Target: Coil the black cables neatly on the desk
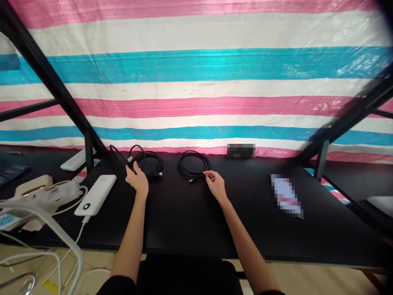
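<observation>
My left hand (138,181) is closed around part of a black cable (161,160) near a plug with a pale metal end, which sticks up above my fingers. Loops of that cable rise behind the hand, and another plug lies just to its right. A second black cable (181,167) lies in a round coil near the back of the table. At the right edge of this coil, my right hand (216,186) pinches the cable between thumb and fingers. One plug of the coil rests on the table to the left of those fingers.
A white power bank (100,192) with a white lead lies at the left, beside a power strip (61,194) and other leads. A blurred flat packet (286,196) lies at the right. At the back stands a dark blurred box (241,150). Black frame bars (58,90) slant up on both sides before a striped sheet.
</observation>
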The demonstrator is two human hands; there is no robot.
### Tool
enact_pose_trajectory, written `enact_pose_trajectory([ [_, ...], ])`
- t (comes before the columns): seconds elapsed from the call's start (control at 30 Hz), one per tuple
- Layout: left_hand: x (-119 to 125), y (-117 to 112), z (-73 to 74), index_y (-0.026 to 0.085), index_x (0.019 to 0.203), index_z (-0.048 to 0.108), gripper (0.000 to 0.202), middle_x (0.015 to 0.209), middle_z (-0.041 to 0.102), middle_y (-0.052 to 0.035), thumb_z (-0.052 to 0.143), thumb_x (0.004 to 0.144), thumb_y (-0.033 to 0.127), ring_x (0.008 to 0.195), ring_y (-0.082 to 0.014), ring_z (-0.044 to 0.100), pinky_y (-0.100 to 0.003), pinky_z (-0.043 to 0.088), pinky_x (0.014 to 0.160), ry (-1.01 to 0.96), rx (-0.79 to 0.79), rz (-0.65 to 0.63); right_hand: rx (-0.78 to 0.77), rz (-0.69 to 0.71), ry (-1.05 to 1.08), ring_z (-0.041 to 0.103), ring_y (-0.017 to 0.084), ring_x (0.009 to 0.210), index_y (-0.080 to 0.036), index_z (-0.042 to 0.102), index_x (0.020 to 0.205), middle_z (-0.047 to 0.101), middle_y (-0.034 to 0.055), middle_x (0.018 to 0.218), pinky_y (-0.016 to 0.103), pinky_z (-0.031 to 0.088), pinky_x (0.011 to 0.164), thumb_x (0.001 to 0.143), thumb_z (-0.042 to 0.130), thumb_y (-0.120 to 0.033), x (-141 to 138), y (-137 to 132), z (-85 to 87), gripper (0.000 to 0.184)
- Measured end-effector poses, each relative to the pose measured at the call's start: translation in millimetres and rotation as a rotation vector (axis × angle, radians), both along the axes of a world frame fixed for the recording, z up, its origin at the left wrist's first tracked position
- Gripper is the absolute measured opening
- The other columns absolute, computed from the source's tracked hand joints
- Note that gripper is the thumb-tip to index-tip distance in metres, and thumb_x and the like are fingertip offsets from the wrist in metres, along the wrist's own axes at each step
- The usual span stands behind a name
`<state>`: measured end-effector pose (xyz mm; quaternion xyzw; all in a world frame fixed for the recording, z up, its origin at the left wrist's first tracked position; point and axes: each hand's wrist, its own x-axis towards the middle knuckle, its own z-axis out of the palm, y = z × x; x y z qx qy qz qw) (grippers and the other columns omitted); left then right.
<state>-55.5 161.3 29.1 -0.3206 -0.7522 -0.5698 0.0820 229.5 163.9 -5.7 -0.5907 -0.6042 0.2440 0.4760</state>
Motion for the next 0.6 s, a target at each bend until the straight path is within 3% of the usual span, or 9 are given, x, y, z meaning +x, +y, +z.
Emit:
enact_pose_trajectory([
  [0.13,-1,-5,3.9,0.009,0.102,0.056,0.041,0.072,0.064,-0.0111,0.03,0.092,0.039,0.073,-0.0232,0.064,-0.032,0.047,0.066,-0.026,0.11,0.077,-0.013,0.002,-0.01,0.051,0.012,0.054,-0.018,0.068,0.088,0.066,0.0058,0.088,0.029,0.044,0.061,0.076,0.048,-0.026,-1,0,0.1,0.025],
  [0.23,3,-8,0.6,0.008,0.101,0.056,0.041,0.07,0.064,-0.0112,0.032,0.09,0.039,0.071,-0.0228,0.064,-0.032,0.047,0.066,0.012,0.14,0.027,-0.004,0.006,-0.002,0.051,0.012,0.054,-0.018,0.068,0.088,0.066,0.0062,0.089,0.029,0.045,0.061,0.076,0.049,-0.026,-1,0,-0.2,0.024],
  [0.47,27,-13,-14.2,0.016,0.076,0.063,0.038,0.065,0.064,-0.0116,0.044,0.082,0.049,0.058,-0.0213,0.06,-0.034,0.045,0.064,0.306,0.12,-0.304,-0.031,0.023,0.115,0.052,0.013,0.055,-0.018,0.068,0.09,0.066,0.0065,0.086,0.028,0.046,0.058,0.075,0.053,-0.034,-4,1,2.0,0.027],
  [0.6,43,-21,-17.1,0.019,0.069,0.067,0.039,0.054,0.061,-0.0086,0.052,0.077,0.053,0.051,-0.02,0.056,-0.033,0.042,0.058,0.416,0.108,-0.561,-0.186,0.112,0.321,0.057,0.015,0.06,-0.018,0.067,0.096,0.066,0.0085,0.092,0.023,0.042,0.045,0.077,0.051,-0.05,-6,1,11.7,0.04],
])
